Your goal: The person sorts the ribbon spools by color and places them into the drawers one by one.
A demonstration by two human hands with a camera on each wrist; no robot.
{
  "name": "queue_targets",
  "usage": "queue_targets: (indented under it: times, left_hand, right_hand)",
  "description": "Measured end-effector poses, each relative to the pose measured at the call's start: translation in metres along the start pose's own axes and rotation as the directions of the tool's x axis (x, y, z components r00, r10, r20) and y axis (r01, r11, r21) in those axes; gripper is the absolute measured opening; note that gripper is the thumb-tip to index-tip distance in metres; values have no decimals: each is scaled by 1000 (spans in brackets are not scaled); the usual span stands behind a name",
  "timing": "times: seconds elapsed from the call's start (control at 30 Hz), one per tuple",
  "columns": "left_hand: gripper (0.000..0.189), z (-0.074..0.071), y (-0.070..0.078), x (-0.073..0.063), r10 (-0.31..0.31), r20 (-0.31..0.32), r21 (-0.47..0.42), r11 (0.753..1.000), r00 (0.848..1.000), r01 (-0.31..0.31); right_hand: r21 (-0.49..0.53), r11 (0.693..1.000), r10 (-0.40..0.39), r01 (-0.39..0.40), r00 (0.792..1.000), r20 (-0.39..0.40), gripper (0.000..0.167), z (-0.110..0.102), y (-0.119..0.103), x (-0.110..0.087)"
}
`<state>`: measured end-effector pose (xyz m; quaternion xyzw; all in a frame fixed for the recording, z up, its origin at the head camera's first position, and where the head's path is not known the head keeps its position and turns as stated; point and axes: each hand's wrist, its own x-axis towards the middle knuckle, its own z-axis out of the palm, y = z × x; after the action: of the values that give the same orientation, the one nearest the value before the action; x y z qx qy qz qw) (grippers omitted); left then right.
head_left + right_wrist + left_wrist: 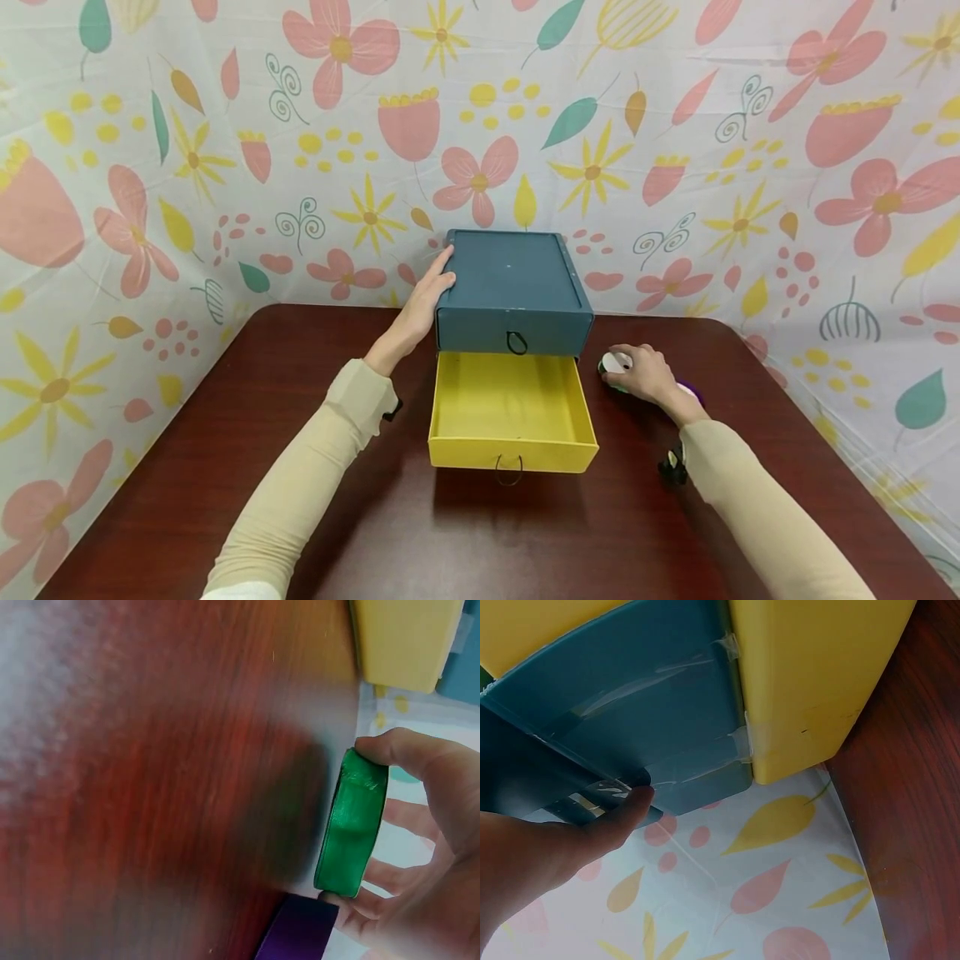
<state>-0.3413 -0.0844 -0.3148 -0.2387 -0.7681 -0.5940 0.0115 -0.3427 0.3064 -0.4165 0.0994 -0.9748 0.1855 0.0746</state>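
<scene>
Right hand (645, 372): thumb and fingertips pinch the green roll (352, 825) across its rim, thumb at one end, fingers at the other; roll held on edge in the wrist view, its face white from above. Contact between roll and table (637, 517) cannot be told. Purple roll (300, 930) lies just beside this grip, on the wrist side, partly hidden by the hand in the head view. To the left of the grip, near it: blue box (510, 275), with a black loop (516, 342) on its front, and below that the yellow drawer (513, 455), standing open toward the person, a thin loop (509, 472) at its front. Left hand (420, 317), well apart from the pinch, across the box: fingers extended, resting against the box's left upper edge, gripping nothing. Beyond both hands, flowered cloth (480, 100).
</scene>
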Motion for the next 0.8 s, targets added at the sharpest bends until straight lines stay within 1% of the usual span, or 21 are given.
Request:
queue_targets:
  times: [0.2,0.37,0.47,0.57,0.8]
  left_hand:
    - [59,0,-1,-1,3,5,-18,1000,1000,-3]
    - [60,1,-2,0,1,-1,1,1000,1000,-1]
    - [60,1,-2,0,2,2,1,1000,1000,-2]
    - [59,1,-2,0,-1,1,0,1000,1000,1]
    - [58,-1,-1,1,-3,2,6,1000,1000,3]
  right_hand:
    - [31,999,-38,38,999,-16,58,-1,-11,-4]
    - [69,990,-114,120,990,-88,56,-3,-22,-9]
    - [87,984,-146,155,984,-107,56,-5,-30,-13]
    - [94,981,-158,167,982,-105,55,-9,-37,-16]
    - [91,987,-125,130,990,-58,58,-23,-52,-24]
